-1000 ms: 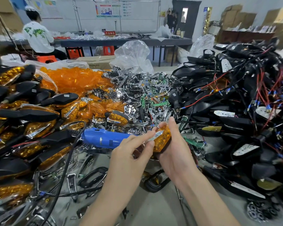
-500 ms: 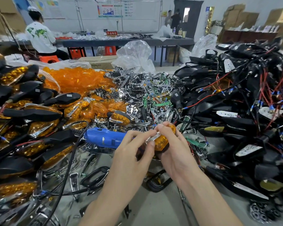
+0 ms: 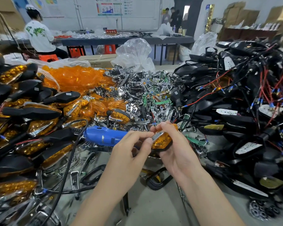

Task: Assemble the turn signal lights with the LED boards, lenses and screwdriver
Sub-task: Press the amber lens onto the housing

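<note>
Parts heaped the bench (image 3: 153, 207); at centre my right hand (image 3: 176, 155) gripped 1 lamp (image 3: 162, 141) steady, seemingly so my left hand (image 3: 131, 150) could pinch its edge down.

A seated person (image 3: 38, 36) faces the far table (image 3: 121, 41), a clear plastic bag (image 3: 134, 54) nearer.

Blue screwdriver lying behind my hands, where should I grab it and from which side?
Probably take the screwdriver round the middle of its barrel, coming from above. It lies flat, running left to right, with its top side bare. The cord leaves its left end, and your left hand covers the right end.
</note>
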A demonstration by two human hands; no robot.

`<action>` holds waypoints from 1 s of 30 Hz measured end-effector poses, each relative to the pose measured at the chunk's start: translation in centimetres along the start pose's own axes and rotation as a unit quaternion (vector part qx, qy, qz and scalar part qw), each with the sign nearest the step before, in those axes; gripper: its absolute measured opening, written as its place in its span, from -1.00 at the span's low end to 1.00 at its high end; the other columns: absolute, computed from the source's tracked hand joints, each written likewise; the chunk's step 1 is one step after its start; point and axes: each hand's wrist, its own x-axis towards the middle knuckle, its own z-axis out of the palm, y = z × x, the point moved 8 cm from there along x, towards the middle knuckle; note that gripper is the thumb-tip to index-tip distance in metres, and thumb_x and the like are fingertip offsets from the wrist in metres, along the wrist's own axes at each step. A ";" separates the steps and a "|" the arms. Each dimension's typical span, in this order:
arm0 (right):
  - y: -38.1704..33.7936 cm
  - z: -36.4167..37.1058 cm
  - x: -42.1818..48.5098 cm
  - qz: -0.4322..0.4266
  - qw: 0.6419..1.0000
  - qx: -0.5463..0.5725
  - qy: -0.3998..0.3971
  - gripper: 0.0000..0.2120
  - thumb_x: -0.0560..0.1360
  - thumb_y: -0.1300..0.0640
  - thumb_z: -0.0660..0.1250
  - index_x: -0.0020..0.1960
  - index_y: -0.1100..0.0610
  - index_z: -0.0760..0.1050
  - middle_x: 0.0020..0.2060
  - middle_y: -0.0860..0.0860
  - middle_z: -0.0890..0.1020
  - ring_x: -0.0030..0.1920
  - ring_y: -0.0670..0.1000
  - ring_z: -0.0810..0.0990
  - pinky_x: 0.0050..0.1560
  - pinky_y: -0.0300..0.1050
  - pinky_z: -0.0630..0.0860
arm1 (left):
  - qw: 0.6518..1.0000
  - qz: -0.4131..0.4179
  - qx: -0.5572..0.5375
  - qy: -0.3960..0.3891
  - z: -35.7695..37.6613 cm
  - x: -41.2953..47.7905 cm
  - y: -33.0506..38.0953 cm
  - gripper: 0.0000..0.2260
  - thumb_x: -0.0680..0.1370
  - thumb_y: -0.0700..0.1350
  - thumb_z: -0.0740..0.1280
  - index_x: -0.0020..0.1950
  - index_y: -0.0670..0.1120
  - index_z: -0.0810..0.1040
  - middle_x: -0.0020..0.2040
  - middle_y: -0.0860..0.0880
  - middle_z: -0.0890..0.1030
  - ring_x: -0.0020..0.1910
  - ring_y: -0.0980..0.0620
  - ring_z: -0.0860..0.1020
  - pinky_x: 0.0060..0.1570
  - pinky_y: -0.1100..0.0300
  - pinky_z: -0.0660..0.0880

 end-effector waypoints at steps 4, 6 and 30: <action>0.0 0.1 -0.2 0.006 1.000 0.010 -0.002 -0.68 0.34 0.15 0.51 0.06 0.13 0.54 -0.15 0.07 0.68 -0.05 0.00 0.71 0.11 0.02 0.65 | 1.000 -0.014 -0.007 -0.007 -0.1 0.0 -0.1 -0.84 0.60 -0.08 0.33 0.08 0.19 0.60 0.00 0.24 0.63 0.02 0.17 0.60 -0.07 0.33 0.53; -0.1 0.2 -0.2 0.007 1.000 0.012 0.000 -0.69 0.34 0.16 0.51 0.04 0.12 0.54 -0.16 0.07 0.68 -0.05 0.01 0.71 0.18 0.07 0.62 | 1.000 -0.015 -0.009 -0.008 -0.1 0.0 -0.2 -0.84 0.60 -0.08 0.34 0.07 0.19 0.60 -0.02 0.22 0.63 0.01 0.15 0.61 -0.07 0.32 0.53; -1.6 3.0 -1.3 -0.088 0.985 -0.045 -0.144 -0.76 0.34 0.35 0.31 -0.22 0.01 0.55 -0.17 0.01 0.62 0.02 0.03 0.67 0.05 -0.03 0.63 | 0.976 -0.048 -0.164 -0.131 1.5 -0.4 0.8 -0.69 0.55 0.08 0.23 0.30 0.18 0.45 0.08 0.28 0.65 0.01 0.31 0.60 -0.08 0.43 0.49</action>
